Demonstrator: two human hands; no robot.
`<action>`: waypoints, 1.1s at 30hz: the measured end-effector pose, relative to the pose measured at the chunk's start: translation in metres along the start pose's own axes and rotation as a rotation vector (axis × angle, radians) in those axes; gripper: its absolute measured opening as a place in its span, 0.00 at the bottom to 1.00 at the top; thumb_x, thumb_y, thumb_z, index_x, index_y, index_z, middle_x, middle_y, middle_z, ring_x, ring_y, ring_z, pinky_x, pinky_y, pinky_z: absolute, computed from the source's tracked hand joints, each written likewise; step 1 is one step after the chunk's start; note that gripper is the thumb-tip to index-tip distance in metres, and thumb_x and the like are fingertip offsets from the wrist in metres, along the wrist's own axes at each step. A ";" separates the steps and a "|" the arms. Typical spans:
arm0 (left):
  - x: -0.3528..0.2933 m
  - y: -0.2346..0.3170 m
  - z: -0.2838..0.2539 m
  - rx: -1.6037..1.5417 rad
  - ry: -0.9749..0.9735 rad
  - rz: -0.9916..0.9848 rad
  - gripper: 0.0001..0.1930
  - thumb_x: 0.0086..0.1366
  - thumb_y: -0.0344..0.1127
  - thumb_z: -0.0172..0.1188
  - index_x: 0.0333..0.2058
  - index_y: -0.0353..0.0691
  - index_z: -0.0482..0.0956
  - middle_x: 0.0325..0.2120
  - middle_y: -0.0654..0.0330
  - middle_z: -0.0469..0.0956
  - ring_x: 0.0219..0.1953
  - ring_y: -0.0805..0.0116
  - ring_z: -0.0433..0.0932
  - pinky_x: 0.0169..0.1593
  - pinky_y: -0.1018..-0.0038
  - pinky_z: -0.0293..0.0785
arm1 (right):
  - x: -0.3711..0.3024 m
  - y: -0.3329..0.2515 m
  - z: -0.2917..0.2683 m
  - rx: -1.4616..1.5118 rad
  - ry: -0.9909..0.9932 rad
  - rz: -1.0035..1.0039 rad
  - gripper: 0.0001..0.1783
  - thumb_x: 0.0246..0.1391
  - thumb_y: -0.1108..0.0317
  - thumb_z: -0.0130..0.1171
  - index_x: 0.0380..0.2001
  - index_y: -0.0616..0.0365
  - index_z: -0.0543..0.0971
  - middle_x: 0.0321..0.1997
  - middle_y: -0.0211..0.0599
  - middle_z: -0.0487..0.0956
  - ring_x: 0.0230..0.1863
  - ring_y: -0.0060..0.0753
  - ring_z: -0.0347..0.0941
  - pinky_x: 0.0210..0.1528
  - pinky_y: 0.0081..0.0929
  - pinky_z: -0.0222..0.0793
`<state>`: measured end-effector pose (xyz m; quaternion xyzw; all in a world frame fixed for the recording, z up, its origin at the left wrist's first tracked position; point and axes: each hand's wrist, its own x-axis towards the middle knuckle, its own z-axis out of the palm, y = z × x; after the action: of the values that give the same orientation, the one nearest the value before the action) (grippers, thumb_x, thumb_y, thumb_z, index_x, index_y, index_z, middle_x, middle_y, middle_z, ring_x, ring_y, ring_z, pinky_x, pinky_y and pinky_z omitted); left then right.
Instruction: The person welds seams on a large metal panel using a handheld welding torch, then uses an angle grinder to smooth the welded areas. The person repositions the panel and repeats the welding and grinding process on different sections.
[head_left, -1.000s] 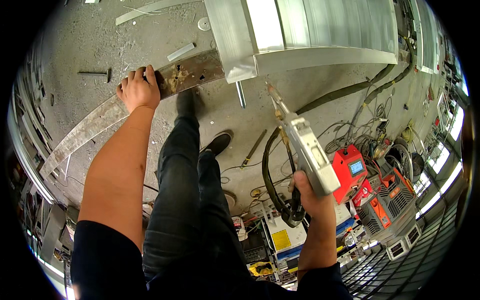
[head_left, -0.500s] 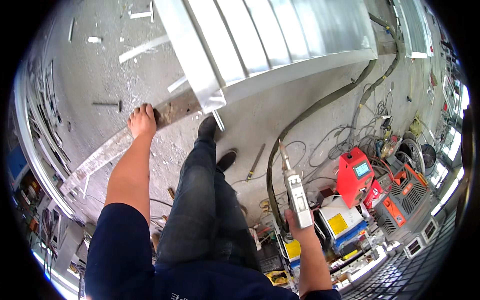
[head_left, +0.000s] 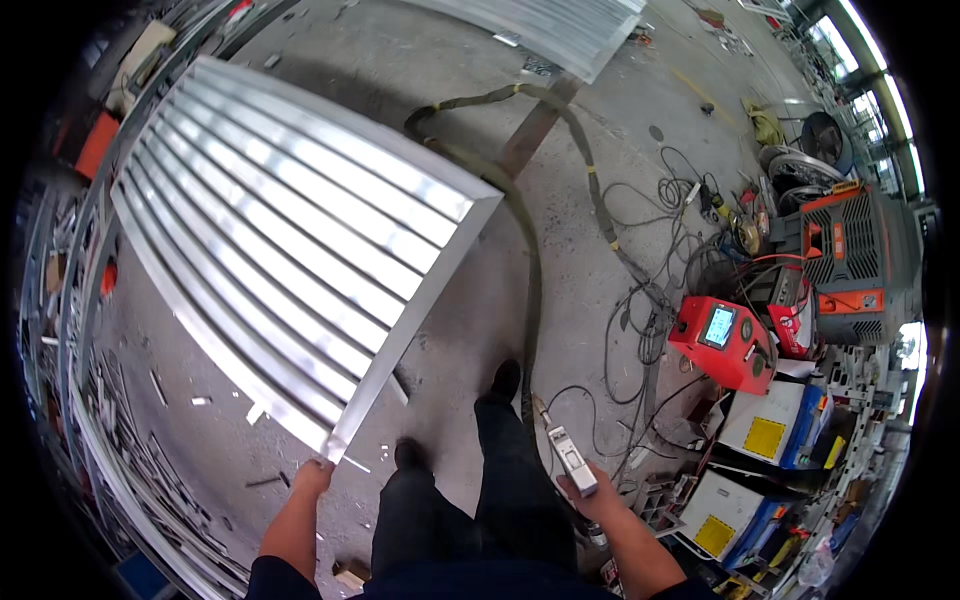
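Note:
A large silver slatted metal panel [head_left: 290,235] stretches from the far left toward me, its framed end facing my legs. My left hand [head_left: 314,478] is closed at the panel's near corner, fingers on the frame; their far side is hidden. In my right hand [head_left: 592,494] is a handheld welding gun [head_left: 571,460], silver and boxy with a narrow copper-coloured nozzle [head_left: 541,408]. The nozzle points forward, well apart from the panel. A thick sheathed hose [head_left: 533,290] runs along the floor close by the nozzle.
To the right stand a red machine [head_left: 722,342] with a lit screen and a grey-orange unit [head_left: 845,265]. Tangled cables [head_left: 650,315] lie before them. White cases [head_left: 765,430] sit nearer me. Another slatted panel [head_left: 560,28] lies far ahead; metal racking [head_left: 75,330] lines the left.
My left hand has gone from a long flat bar on the floor to the panel's near corner. The panel now appears farther left as the view turned. The welding gun stays in my right hand.

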<state>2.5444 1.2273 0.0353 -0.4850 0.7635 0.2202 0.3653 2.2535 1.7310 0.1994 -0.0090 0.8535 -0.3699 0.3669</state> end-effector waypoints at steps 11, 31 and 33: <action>-0.067 0.270 -0.067 -0.094 -0.257 0.272 0.30 0.60 0.59 0.59 0.44 0.34 0.82 0.39 0.43 0.82 0.46 0.48 0.80 0.51 0.60 0.74 | 0.086 -0.047 -0.192 0.248 0.174 0.175 0.18 0.58 0.55 0.65 0.37 0.60 0.75 0.23 0.28 0.75 0.22 0.20 0.72 0.25 0.25 0.70; 0.148 0.658 -0.309 -0.104 -0.056 0.413 0.35 0.61 0.61 0.56 0.46 0.28 0.78 0.44 0.39 0.79 0.49 0.42 0.77 0.53 0.57 0.72 | 0.298 -0.264 -0.442 0.209 0.264 0.081 0.18 0.58 0.58 0.64 0.43 0.62 0.76 0.26 0.33 0.77 0.27 0.23 0.74 0.31 0.26 0.70; 0.170 0.701 -0.328 -0.221 0.014 0.463 0.33 0.61 0.59 0.58 0.45 0.28 0.79 0.41 0.40 0.80 0.46 0.44 0.79 0.50 0.59 0.73 | 0.321 -0.272 -0.459 0.309 0.306 0.071 0.17 0.59 0.58 0.63 0.40 0.62 0.76 0.24 0.30 0.76 0.25 0.23 0.74 0.28 0.26 0.70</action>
<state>1.7552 1.2051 0.0998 -0.3358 0.8279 0.3767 0.2448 1.6590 1.7281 0.3842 0.1336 0.8321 -0.4804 0.2428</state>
